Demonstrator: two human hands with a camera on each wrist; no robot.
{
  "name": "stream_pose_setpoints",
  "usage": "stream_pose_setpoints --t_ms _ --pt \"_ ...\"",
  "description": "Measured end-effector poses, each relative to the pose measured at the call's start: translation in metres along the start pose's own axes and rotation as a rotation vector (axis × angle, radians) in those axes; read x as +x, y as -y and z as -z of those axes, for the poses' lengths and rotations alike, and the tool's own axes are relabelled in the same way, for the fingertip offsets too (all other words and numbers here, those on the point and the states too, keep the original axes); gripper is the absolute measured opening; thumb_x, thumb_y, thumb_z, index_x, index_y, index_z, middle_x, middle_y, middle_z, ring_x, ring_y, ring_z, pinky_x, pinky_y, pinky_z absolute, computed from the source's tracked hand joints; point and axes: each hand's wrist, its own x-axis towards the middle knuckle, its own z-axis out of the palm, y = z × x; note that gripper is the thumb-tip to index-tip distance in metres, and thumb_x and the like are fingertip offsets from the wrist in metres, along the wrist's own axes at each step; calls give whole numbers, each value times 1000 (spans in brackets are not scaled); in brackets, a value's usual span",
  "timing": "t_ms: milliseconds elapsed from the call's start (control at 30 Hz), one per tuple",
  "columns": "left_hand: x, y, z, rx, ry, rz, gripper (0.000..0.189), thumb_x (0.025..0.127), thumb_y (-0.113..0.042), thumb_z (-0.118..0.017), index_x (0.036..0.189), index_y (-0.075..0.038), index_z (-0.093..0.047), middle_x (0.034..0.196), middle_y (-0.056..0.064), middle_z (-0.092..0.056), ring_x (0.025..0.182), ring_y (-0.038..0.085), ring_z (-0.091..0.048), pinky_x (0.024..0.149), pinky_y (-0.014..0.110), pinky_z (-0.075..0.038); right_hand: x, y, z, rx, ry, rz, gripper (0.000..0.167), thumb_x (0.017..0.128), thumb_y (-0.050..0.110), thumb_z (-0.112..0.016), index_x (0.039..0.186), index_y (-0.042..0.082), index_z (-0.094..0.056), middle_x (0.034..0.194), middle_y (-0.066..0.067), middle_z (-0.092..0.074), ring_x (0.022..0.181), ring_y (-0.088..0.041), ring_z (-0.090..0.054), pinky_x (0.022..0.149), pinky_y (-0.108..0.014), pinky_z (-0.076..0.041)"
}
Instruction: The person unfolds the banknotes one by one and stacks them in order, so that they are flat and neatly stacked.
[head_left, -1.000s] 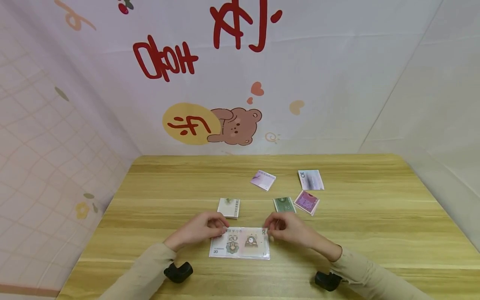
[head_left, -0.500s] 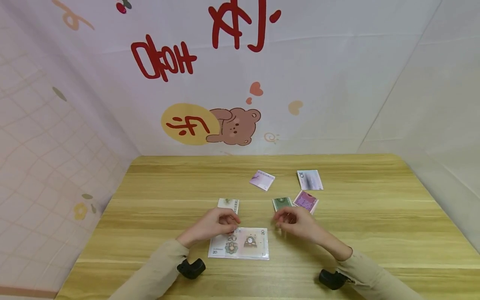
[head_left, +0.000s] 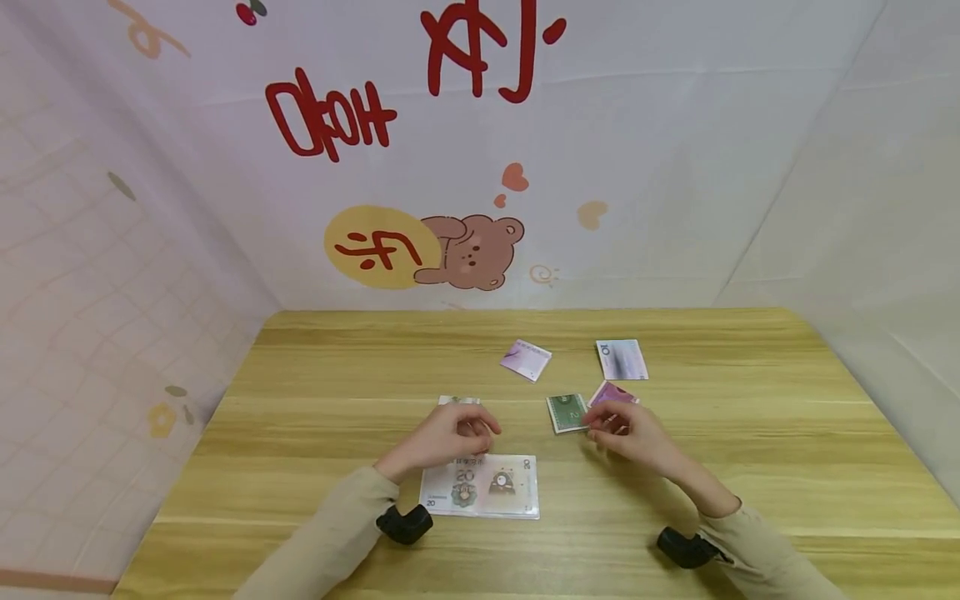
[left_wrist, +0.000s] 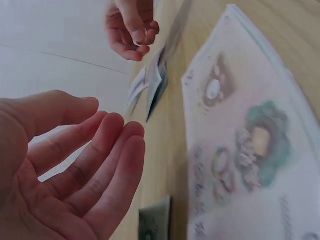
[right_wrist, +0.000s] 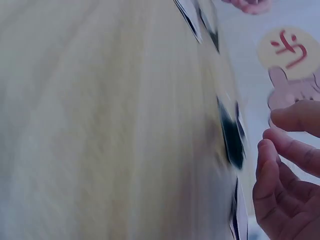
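Observation:
My left hand [head_left: 452,433] hovers over the top edge of an unfolded 20 banknote [head_left: 487,492], which lies flat near the front with more paper under it. In the left wrist view its fingers are loosely bent with nothing between them. Behind this hand, a folded pale banknote [head_left: 459,400] is mostly covered in the head view. My right hand [head_left: 628,432] is above the table beside a folded green banknote [head_left: 566,412], fingers relaxed and holding nothing. It partly hides a folded pink banknote [head_left: 615,392].
Farther back on the wooden table [head_left: 360,358] lie a folded purple banknote [head_left: 527,360] and a folded blue-grey 10 banknote [head_left: 622,360]. A white printed cloth [head_left: 637,150] rises behind the table's back edge.
Both hands have come away from the 20 banknote. My right hand has moved right and back toward the green and pink banknotes; my left hand has shifted right and slightly back.

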Motion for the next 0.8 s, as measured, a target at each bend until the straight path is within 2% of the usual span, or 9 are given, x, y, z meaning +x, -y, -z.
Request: stream_pose_setpoints --t_ms 200,367,533,800 --pt "13 -6 -5 -26 -6 8 16 90 -1 -64 105 3 -67 85 3 -65 74 13 -60 68 24 -50 -4 -9 19 -48 -78 -101 14 84 0 -70 97 -4 -66 84 -6 -65 72 -14 -61 63 -27 -52" --pt "21 -7 -11 -41 -11 21 17 90 -3 -64 106 2 -67 86 2 -66 75 11 -60 69 24 -49 -6 -18 29 -118 -113 -143 12 85 -1 -67 97 -4 -66 86 -8 -66 77 -20 -61 67 -29 -53" --pt "28 -6 -17 -42 -29 21 17 89 -4 -66 105 1 -68 87 3 -67 77 11 -61 71 23 -49 -5 -26 34 -169 -167 -208 12 86 -2 -66 98 -5 -66 88 -11 -66 76 -21 -59 65 -27 -49" --pt "38 -3 -25 -91 -39 43 17 89 -5 -66 105 1 -68 91 4 -67 78 10 -61 69 22 -50 8 -39 46 -246 -245 -237 22 85 -3 -65 105 -11 -61 88 -19 -64 76 -25 -57 61 -27 -45"
